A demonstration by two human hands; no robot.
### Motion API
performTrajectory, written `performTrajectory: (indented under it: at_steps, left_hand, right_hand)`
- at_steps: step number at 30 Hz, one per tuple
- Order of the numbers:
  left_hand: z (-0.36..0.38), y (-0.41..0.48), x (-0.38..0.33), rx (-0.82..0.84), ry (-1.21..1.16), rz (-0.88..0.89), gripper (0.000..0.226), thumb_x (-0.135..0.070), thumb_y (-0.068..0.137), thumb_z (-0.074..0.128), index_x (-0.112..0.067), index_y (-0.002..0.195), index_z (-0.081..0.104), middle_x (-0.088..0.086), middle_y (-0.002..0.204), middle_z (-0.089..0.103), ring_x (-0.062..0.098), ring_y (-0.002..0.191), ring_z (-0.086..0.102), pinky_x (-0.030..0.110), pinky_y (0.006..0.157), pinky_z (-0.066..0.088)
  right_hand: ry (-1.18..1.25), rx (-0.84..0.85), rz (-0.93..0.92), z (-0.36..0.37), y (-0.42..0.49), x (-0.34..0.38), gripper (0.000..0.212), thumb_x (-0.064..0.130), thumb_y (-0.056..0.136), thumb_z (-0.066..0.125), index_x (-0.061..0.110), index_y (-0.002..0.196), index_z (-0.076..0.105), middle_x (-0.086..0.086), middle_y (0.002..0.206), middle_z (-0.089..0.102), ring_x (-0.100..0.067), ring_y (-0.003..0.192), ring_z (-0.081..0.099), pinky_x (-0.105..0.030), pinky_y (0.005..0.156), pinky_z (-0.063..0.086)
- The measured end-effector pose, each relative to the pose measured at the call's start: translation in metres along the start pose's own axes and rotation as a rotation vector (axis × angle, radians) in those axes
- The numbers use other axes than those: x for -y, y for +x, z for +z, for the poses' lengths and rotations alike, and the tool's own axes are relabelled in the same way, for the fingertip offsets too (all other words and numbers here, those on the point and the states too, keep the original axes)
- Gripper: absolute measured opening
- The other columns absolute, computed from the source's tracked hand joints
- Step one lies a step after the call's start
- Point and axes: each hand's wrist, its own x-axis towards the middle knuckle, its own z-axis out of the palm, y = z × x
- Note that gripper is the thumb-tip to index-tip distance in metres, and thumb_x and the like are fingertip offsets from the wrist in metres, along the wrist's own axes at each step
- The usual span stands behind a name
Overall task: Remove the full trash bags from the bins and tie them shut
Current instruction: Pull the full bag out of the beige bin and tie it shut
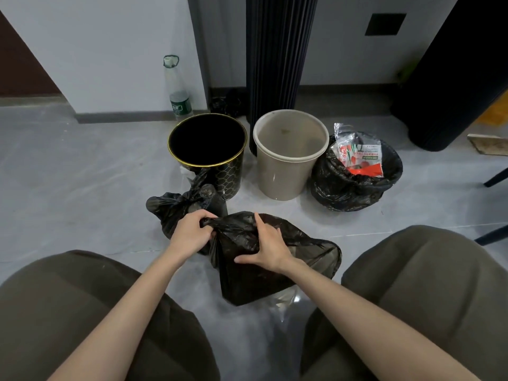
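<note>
Tying is the step in hand, as we are judging it. We are squatting on the floor [82,166], and the black bag [275,276] is lying between our knees at six o'clock, close enough that both arms are reaching it without stretching. Our left hand [192,232] is closing around the gathered neck at the bag's ten o'clock corner, keeping the mouth bunched so that nothing is spilling out. Our right hand [268,248] is lying on the upper side. Its fingers are bending into a fold of the plastic and gripping it, probably to draw a second ear toward the first for a knot.

Just beside this bag, at ten o'clock from it, a tied bag [176,213] is resting, put aside but near. At twelve o'clock the black bin [228,182] is standing, and at one o'clock the beige bin [283,177]; both are appearing empty. At two o'clock a third liner [354,193] is covering its bin, full, with packaging [360,155] sticking out. We are thinking it is waiting for its turn.
</note>
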Motion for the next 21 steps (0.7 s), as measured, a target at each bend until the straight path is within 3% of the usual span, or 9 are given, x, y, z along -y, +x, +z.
performTrajectory:
  at_steps: [3, 6, 9, 11, 13, 16, 18, 21]
  left_hand:
    - [-0.006, -0.004, -0.002, 0.056, 0.220, 0.149, 0.025, -0.003, 0.087, 0.053, -0.021, 0.094, 0.067, -0.007, 0.092, 0.065, 0.011, 0.089, 0.061, 0.025, 0.080, 0.048]
    - [-0.010, -0.007, -0.008, 0.108, 0.264, 0.217, 0.024, -0.005, 0.088, 0.054, -0.024, 0.094, 0.067, -0.010, 0.089, 0.064, 0.006, 0.082, 0.060, 0.015, 0.070, 0.043]
    - [-0.013, -0.007, -0.012, 0.147, 0.252, 0.261, 0.025, -0.006, 0.088, 0.055, -0.028, 0.091, 0.066, -0.015, 0.086, 0.064, 0.001, 0.082, 0.059, 0.014, 0.071, 0.043]
    - [-0.013, -0.007, -0.013, 0.184, 0.234, 0.273, 0.024, -0.007, 0.087, 0.056, -0.028, 0.090, 0.067, -0.015, 0.089, 0.065, 0.002, 0.087, 0.060, 0.017, 0.077, 0.045]
    - [-0.013, -0.007, -0.014, 0.209, 0.222, 0.279, 0.025, -0.005, 0.088, 0.056, -0.027, 0.090, 0.067, -0.013, 0.091, 0.066, 0.002, 0.090, 0.060, 0.018, 0.083, 0.046]
    - [-0.012, -0.006, -0.015, 0.167, 0.148, 0.238, 0.026, -0.002, 0.088, 0.055, -0.025, 0.087, 0.068, -0.010, 0.089, 0.068, 0.003, 0.084, 0.063, 0.018, 0.079, 0.050]
    - [-0.011, -0.006, -0.015, 0.118, 0.043, 0.163, 0.027, 0.000, 0.088, 0.054, -0.023, 0.086, 0.069, -0.004, 0.084, 0.070, 0.007, 0.075, 0.066, 0.020, 0.074, 0.054]
    - [-0.010, -0.003, -0.011, 0.051, -0.094, 0.020, 0.030, 0.004, 0.089, 0.050, -0.019, 0.087, 0.069, 0.001, 0.078, 0.069, 0.011, 0.069, 0.065, 0.024, 0.074, 0.056]
  right_hand:
    - [0.014, -0.005, 0.009, 0.004, 0.004, -0.005, 0.120, 0.059, 0.066, 0.075, 0.021, 0.153, 0.001, -0.010, 0.128, 0.042, -0.026, 0.122, 0.040, -0.042, 0.110, 0.032]
    - [-0.039, -0.033, -0.092, 0.008, 0.007, 0.003, 0.109, 0.062, 0.065, 0.074, 0.040, 0.150, 0.011, -0.004, 0.116, 0.037, -0.022, 0.110, 0.037, -0.041, 0.100, 0.039]
    - [-0.047, -0.031, -0.166, 0.015, 0.011, 0.013, 0.099, 0.064, 0.063, 0.074, 0.053, 0.144, 0.018, -0.004, 0.135, 0.027, -0.025, 0.118, 0.025, -0.045, 0.106, 0.032]
    - [0.014, 0.031, -0.145, 0.019, 0.012, 0.015, 0.091, 0.062, 0.065, 0.074, 0.053, 0.141, 0.025, 0.001, 0.152, 0.013, -0.030, 0.130, 0.014, -0.049, 0.111, 0.019]
    - [0.018, 0.082, -0.129, 0.021, 0.011, 0.015, 0.082, 0.062, 0.068, 0.072, 0.048, 0.139, 0.035, 0.009, 0.156, 0.010, -0.030, 0.136, 0.008, -0.049, 0.112, 0.010]
    - [0.031, 0.080, -0.103, 0.025, 0.010, 0.016, 0.067, 0.057, 0.077, 0.067, 0.036, 0.136, 0.045, 0.010, 0.149, 0.033, -0.027, 0.138, 0.015, -0.046, 0.112, 0.007]
    - [0.041, 0.080, -0.090, 0.027, 0.012, 0.013, 0.048, 0.053, 0.083, 0.062, 0.032, 0.126, 0.055, 0.010, 0.133, 0.051, -0.022, 0.137, 0.021, -0.044, 0.110, 0.005]
    - [0.024, 0.112, -0.066, 0.027, 0.016, 0.007, 0.032, 0.050, 0.091, 0.052, 0.029, 0.113, 0.062, 0.006, 0.118, 0.059, -0.017, 0.135, 0.028, -0.045, 0.110, 0.004]
